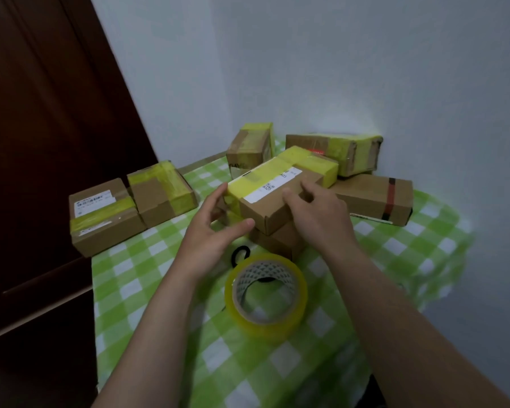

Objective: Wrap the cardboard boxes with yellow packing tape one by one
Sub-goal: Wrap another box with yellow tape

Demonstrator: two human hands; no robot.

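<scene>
A partly taped cardboard box (pixel 274 198), at the centre of the frame, is steadied on top of another box (pixel 277 241) on a green checked tablecloth (pixel 159 290). The left hand (pixel 218 231) is held against the box's left end, its fingers nearly straight and spread, with the thumb tip touching the lower front edge. The right hand (pixel 315 219) is laid on the box's top with its fingers bent; whether anything is actually gripped cannot be told. The yellow tape roll (pixel 265 293) is left standing on the cloth just below the hands, held by neither.

The step is judged to be the pressing down or turning of this box between passes of tape, since brown card is exposed on its near side. The roll would need to be picked up next and its loose end found. Of the surrounding boxes, only the one at centre right (pixel 377 198) is seen to carry a dark red strip and no yellow.

The box's far and under faces are hidden. A black object (pixel 242 254) behind the roll is largely covered and cannot be identified. The printed label is too blurred to be read.
</scene>
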